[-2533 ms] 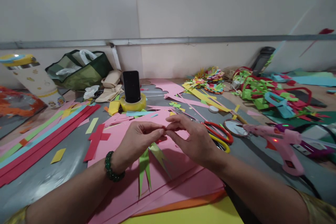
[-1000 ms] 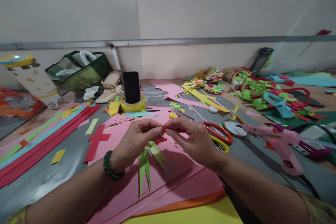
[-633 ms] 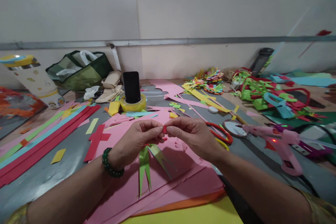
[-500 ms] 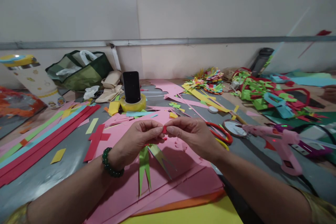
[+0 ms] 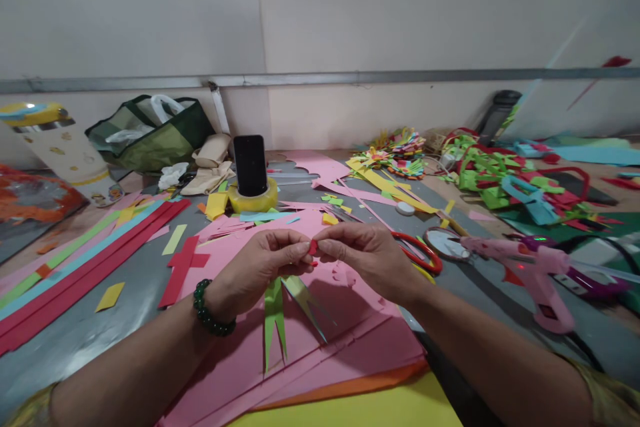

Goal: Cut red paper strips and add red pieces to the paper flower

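A small red paper piece (image 5: pixel 313 247) is pinched between the fingertips of my left hand (image 5: pixel 265 265) and my right hand (image 5: pixel 373 259). Both hands are over a stack of pink paper (image 5: pixel 345 363). Two green paper strips with forked ends, one bright (image 5: pixel 275 320) and one pale (image 5: pixel 303 303), show below my left hand; their upper ends are hidden. Red-handled scissors (image 5: pixel 420 255) lie partly behind my right hand. A red paper cross (image 5: pixel 184 263) rests left of my left hand.
A pink glue gun (image 5: pixel 533 277) lies at the right. Beyond my hands a phone (image 5: pixel 251 165) stands in a yellow tape roll (image 5: pixel 254 199). Long paper strips (image 5: pixel 100 260) cover the left side. Colourful paper pieces (image 5: pixel 500 173) are piled at the back right, and a tumbler (image 5: pixel 70 157) stands at the left.
The red piece has turned slightly between my fingertips. The other person's hand at the right edge has gone out of view, and a red piece shows there now.
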A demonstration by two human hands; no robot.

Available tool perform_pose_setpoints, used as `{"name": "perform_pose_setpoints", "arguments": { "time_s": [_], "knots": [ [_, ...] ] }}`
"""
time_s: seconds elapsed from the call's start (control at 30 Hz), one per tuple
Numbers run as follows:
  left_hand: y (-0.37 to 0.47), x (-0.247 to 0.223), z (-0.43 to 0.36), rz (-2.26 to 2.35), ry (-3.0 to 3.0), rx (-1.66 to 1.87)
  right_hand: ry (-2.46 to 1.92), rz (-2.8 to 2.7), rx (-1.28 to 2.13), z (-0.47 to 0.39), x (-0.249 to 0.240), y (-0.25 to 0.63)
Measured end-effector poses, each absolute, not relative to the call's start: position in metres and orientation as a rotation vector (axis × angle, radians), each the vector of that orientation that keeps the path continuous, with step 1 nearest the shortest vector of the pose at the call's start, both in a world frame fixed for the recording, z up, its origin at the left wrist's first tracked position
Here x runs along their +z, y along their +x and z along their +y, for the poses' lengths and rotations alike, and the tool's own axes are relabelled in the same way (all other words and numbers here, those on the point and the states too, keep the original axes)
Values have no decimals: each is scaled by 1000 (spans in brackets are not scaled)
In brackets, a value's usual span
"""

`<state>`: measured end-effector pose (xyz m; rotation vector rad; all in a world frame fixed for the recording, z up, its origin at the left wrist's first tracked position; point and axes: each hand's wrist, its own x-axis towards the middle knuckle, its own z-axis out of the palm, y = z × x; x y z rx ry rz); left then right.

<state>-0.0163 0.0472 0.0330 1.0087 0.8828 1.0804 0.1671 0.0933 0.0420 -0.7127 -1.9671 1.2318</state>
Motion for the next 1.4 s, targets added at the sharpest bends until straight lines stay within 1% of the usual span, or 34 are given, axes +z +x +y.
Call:
{"name": "perform_pose_setpoints", "arguments": {
  "time_s": [1.4],
  "knots": [
    [-17,30,48,897,1081,1058,-740,-2012,1224,93,44,168]
  ]
}}
